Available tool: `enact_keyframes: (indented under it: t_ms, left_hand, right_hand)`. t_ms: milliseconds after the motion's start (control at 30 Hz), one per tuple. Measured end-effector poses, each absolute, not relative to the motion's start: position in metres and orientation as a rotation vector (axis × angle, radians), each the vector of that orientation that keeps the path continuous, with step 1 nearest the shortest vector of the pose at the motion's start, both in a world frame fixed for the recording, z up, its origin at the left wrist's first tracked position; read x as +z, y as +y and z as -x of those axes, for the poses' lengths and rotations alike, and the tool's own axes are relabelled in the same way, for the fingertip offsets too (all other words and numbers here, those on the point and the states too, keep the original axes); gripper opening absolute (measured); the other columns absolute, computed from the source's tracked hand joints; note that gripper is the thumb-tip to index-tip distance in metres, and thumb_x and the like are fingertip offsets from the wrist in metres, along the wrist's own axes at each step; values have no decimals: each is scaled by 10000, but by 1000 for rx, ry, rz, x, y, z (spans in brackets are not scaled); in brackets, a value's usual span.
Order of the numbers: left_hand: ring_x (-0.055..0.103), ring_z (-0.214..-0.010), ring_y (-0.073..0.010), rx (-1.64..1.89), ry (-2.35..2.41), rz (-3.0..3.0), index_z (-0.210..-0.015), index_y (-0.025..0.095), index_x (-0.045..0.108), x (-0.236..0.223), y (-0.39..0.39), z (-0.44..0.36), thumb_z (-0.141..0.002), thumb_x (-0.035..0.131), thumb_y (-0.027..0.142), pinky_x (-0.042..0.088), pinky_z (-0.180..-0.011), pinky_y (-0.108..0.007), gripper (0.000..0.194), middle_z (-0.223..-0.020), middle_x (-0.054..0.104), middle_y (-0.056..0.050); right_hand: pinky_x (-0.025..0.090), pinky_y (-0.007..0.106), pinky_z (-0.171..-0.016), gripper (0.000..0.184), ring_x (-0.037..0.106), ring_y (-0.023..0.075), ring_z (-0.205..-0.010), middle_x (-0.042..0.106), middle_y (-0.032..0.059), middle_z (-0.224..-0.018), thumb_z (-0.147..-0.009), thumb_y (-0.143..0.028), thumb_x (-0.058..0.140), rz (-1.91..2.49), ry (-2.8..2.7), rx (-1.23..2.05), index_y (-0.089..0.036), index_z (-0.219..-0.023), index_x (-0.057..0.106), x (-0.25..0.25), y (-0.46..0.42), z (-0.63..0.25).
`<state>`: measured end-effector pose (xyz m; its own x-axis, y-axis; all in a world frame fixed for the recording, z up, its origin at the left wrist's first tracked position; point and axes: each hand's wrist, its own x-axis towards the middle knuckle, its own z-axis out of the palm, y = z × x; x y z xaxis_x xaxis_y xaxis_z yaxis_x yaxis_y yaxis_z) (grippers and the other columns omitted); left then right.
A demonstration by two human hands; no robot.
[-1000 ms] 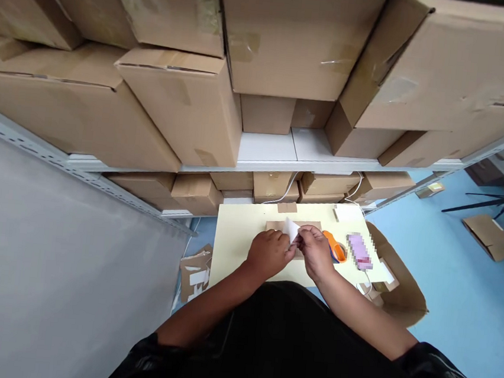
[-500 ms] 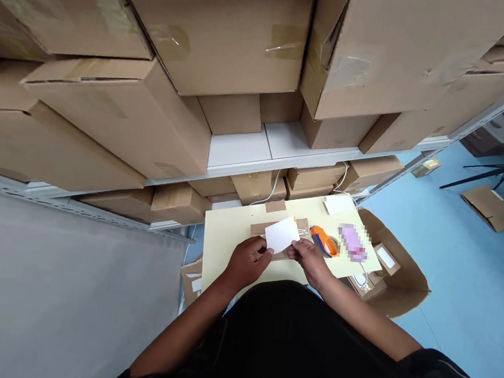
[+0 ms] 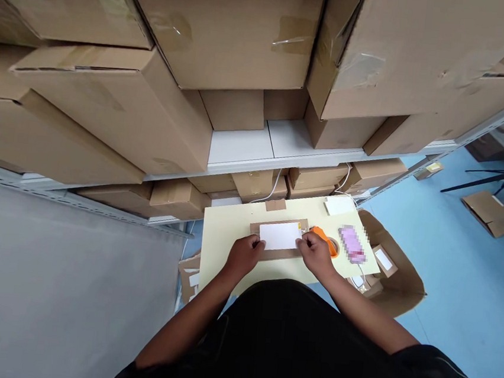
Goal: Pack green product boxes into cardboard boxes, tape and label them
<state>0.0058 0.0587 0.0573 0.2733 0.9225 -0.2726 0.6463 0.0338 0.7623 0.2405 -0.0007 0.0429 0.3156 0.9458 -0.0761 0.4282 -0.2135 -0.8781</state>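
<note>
"Since the head view is all we have, where's the white sheet?"

"Between the two hands, above a brown cardboard piece on the pale yellow desk. Whether it touches the cardboard, I can't tell."

"And the fingers?"

"On the left hand, fingers and thumb are closed in a pinch at the sheet's near left corner. The right hand pinches the near right corner the same way. Neither has any gap beyond the sheet's thickness, though some fingertips are hidden."

"Which way does it run?"

"Its long axis goes left to right, the right end angled slightly farther from the body. That follows the cardboard's own length closely, and brown shows along both the far and near edges. From the fingers, the sheet stretches inward and away from the body."

"Is one hand nearer?"

"No, each has its own end. The right one is also just beside the orange tape dispenser, partly covering it from view."

"Anything past that?"

"A purple thing, too pixelated to identify, and a white slab near the desk's far edge."
</note>
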Motion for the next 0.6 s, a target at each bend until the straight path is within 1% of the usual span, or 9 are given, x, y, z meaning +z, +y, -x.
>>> enact_keyframes:
  t_ms: [133, 233, 400, 500, 600]
  left_hand:
    - [530, -630, -178, 302, 1501, -1767, -613, 218, 557, 36, 64, -11, -914, 533, 384, 284, -606, -293, 345, -637, 603, -12]
    - [566, -664, -194, 204, 1531, -1773, -639, 218, 604, 27, 67, -18, -915, 540, 401, 284, -608, -293, 336, -693, 660, -37]
    - [598, -691, -225, 22, 1577, -1887, -661, 215, 651, 19, 74, -27, -912, 533, 413, 282, -596, -307, 340, -734, 690, -81]
    - [624, -712, -249, -43, 1584, -1950, -679, 207, 674, 16, 77, -31, -917, 513, 397, 309, -599, -317, 344, -756, 702, -108]
    - [649, -729, -256, -104, 1612, -1984, -728, 193, 707, 15, 79, -35, -914, 506, 379, 345, -610, -318, 332, -793, 721, -125]
  right_hand:
    - [387, 311, -689, 295, 549, 197, -727, 593, 14, -717, -896, -366, 552, 1926, -1444, 737, -241, -640, 476, 25, 3, -244]
    - [378, 313, -695, 300, 563, 205, -750, 617, 34, -747, -896, -342, 548, 2042, -1527, 699, -234, -625, 481, 14, 6, -248]
    - [369, 325, -732, 255, 583, 230, -829, 662, 76, -834, -890, -321, 600, 2225, -1641, 600, -211, -660, 594, 5, 16, -251]
    - [352, 331, -734, 242, 580, 239, -857, 669, 93, -873, -904, -311, 600, 2302, -1705, 568, -199, -694, 644, 5, 23, -248]
    - [336, 336, -741, 225, 569, 242, -873, 667, 99, -890, -912, -299, 590, 2344, -1768, 531, -192, -729, 667, 6, 28, -244]
